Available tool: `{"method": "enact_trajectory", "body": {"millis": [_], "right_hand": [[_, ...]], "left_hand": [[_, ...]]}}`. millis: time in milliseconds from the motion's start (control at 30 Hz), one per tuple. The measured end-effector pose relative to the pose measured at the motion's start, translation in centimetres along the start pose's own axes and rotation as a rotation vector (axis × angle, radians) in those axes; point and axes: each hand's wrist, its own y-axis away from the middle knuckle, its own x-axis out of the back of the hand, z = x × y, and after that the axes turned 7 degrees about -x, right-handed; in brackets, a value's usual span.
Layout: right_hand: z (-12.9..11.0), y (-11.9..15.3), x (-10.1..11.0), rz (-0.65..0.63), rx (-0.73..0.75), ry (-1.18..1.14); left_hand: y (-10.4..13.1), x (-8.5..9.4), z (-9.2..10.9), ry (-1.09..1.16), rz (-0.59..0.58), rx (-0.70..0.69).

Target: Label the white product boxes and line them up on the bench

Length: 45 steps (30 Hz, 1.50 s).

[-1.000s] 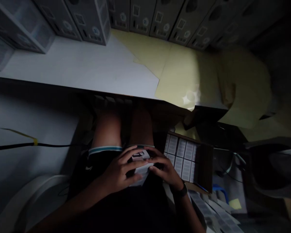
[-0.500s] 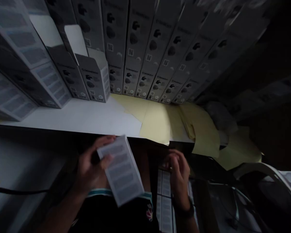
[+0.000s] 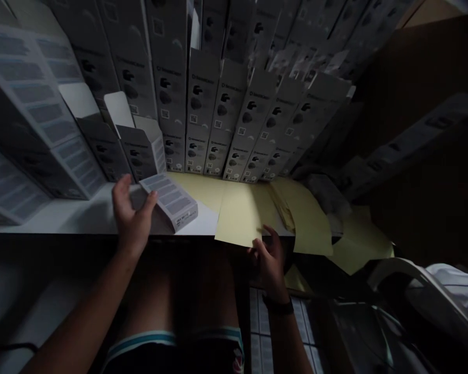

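A closed white box with grey label panels (image 3: pixel 171 200) lies on the white tabletop (image 3: pixel 101 215), tilted toward its front edge. My left hand (image 3: pixel 132 215) is just left of it, thumb and fingers apart, with nothing held; the thumb tip is near the box's corner. At the table's front edge my right hand (image 3: pixel 271 254) has thumb and finger at the lower corner of a yellow sheet (image 3: pixel 239 215). Two boxes with raised flaps, one of them an open box (image 3: pixel 136 150), stand behind my left hand.
Rows of stacked printed boxes (image 3: pixel 237 114) line the back. Taller boxes (image 3: pixel 70 166) stand at the left. More yellow sheets (image 3: pixel 312 223) hang over the edge at the right. Below, boxes (image 3: pixel 257 317) sit beside my legs, with a curved rim (image 3: pixel 405 265) at the lower right.
The box has moved from my left hand onto the tabletop, and that hand has opened. My right hand has moved slightly left, to the yellow sheet. The view has shifted.
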Motion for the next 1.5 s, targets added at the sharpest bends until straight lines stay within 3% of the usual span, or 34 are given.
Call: {"method": "enact_trajectory", "body": {"millis": [100,133,167,233,300,433,533,633,833,1167,1367,1500], "right_hand": [[0.2,0.1,0.8,-0.020,-0.020,-0.016],[0.3,0.1,0.9,-0.020,-0.018,-0.019],[0.4,0.1,1.0,-0.013,-0.012,-0.021],[0.7,0.2,1.0,0.017,-0.003,-0.036],[0.9,0.3,0.9,0.056,-0.012,-0.081],[1.2,0.6,0.7,0.130,-0.046,-0.112],[0.9,0.9,0.8,0.140,-0.042,-0.049],[0.5,1.4,1.0,0.129,-0.066,-0.045],[0.8,1.3,1.0,-0.175,-0.191,-0.108],[1.4,-0.1,0.9,-0.276,-0.015,-0.077],[1.0,-0.5,0.5,-0.287,0.069,-0.009],[1.6,-0.2,0.3,-0.247,0.051,-0.014]], "left_hand": [[3.8,-0.4,4.0,-0.127,-0.070,-0.453],[5.2,-0.8,5.2,-0.111,-0.138,-0.570],[6.5,-1.4,6.2,-0.095,-0.290,-0.631],[8.5,-3.1,7.2,-0.066,-0.613,-0.633],[9.7,-5.2,6.9,-0.084,-0.821,-0.541],[9.8,-8.8,4.7,-0.280,-1.014,-0.418],[9.2,-9.9,3.6,-0.380,-1.120,-0.393],[9.1,-9.9,3.2,-0.392,-1.174,-0.439],[9.6,-9.5,3.0,-0.371,-1.156,-0.482],[9.5,-10.5,3.8,-0.293,-1.067,-0.565],[8.7,-11.0,4.5,-0.402,-1.301,-0.511],[8.7,-11.0,4.4,-0.380,-1.302,-0.477]]}}
